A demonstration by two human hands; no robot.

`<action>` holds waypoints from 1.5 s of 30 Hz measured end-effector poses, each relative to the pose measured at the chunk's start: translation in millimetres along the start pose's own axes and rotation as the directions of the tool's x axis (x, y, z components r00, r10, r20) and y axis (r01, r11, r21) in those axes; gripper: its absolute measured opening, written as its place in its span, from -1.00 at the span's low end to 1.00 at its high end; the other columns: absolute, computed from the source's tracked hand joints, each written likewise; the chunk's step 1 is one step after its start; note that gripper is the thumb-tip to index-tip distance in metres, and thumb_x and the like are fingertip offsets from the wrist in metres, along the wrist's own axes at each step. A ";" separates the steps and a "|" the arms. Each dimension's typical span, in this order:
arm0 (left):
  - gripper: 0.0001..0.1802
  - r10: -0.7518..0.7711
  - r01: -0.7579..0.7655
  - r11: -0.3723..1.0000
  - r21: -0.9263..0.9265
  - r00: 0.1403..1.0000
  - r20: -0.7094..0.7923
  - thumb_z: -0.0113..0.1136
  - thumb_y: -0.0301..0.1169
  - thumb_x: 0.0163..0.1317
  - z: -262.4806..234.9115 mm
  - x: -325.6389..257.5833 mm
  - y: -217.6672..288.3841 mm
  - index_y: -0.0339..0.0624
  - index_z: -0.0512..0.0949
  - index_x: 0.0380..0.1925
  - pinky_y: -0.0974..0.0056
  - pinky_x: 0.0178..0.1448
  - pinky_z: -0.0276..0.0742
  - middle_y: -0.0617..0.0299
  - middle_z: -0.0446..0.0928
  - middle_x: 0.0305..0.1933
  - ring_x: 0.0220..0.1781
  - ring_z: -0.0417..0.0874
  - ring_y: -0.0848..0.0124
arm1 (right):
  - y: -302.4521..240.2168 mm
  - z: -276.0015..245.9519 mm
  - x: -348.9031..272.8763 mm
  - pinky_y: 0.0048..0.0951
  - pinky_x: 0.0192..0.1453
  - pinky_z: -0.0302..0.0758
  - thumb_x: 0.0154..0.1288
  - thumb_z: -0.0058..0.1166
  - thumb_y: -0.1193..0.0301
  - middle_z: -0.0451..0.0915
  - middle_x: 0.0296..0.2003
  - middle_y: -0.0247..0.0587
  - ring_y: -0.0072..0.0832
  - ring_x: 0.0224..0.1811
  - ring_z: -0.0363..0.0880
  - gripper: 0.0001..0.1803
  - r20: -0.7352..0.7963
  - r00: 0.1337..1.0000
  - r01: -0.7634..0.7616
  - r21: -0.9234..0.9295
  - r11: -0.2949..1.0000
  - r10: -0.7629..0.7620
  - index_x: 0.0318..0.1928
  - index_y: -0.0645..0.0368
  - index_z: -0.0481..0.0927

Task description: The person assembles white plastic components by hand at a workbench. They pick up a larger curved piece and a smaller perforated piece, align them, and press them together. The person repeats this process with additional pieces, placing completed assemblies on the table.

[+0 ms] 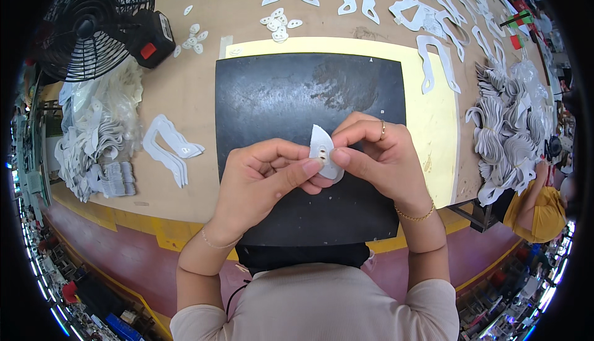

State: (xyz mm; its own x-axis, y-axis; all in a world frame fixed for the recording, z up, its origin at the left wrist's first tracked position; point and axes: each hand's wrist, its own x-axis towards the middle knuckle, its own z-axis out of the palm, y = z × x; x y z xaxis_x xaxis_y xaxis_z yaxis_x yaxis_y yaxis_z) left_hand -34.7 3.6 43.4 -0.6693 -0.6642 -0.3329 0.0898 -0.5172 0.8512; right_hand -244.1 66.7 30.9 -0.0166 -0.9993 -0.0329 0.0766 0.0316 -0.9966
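Note:
Above a black mat, both hands meet on a small white flat piece with a pointed upper end and a few small dark-edged holes. My left hand pinches its lower left side between thumb and fingers. On the other side my right hand has its thumb and index finger closed on the right edge. The fingertips hide part of the piece, so I cannot tell whether it is one layer or two. Beyond the mat lies a small pile of white oval pieces with holes.
A black fan stands at the far left. Stacked white cut pieces and a U-shaped stack lie left of the mat. Bundled pieces crowd the right edge. Yellow sheeting extends under the mat. Another person's yellow garment shows at right.

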 end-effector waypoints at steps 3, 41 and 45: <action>-0.82 -0.015 0.015 1.000 0.011 1.000 -0.009 0.26 -0.50 0.46 0.6 -1.7 2.9 -0.43 0.67 -0.06 0.37 -0.05 0.75 -0.03 0.76 -0.14 -0.14 0.82 0.33 | -0.6 -2.2 1.6 -0.55 -0.11 0.49 0.29 0.37 0.51 0.70 -0.29 -0.30 -0.61 -0.23 0.63 -0.88 0.033 0.999 0.034 -0.045 0.998 -0.032 -0.18 0.25 0.76; -0.85 0.058 -0.058 0.993 0.099 0.998 0.009 0.26 -0.50 0.46 2.6 -10.7 -0.1 -0.40 0.66 -0.10 0.44 -0.10 0.70 0.14 0.74 -0.22 -0.17 0.79 0.48 | -6.0 -2.9 -2.6 -0.61 -0.16 0.47 0.32 0.34 0.56 0.69 -0.26 -0.34 -0.70 -0.22 0.57 -0.93 0.110 0.989 -0.116 0.125 0.985 0.102 -0.20 0.29 0.74; -0.86 0.105 -0.104 0.991 0.085 0.994 -0.009 0.26 -0.51 0.46 3.5 -10.6 -5.9 -0.38 0.66 -0.10 0.44 -0.09 0.69 0.17 0.74 -0.22 -0.16 0.79 0.49 | -1.8 1.1 -5.0 -0.61 -0.16 0.46 0.31 0.34 0.56 0.69 -0.25 -0.34 -0.70 -0.22 0.57 -0.90 0.064 0.993 -0.108 0.115 0.987 0.101 -0.18 0.28 0.73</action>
State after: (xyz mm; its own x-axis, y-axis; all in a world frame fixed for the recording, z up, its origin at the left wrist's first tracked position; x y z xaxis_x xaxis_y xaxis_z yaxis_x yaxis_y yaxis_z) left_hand -30.7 15.6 43.3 -0.6494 -0.7196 -0.2458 0.0959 -0.3981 0.9123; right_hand -243.0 71.7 33.0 0.0552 -0.9901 -0.1288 0.1921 0.1371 -0.9718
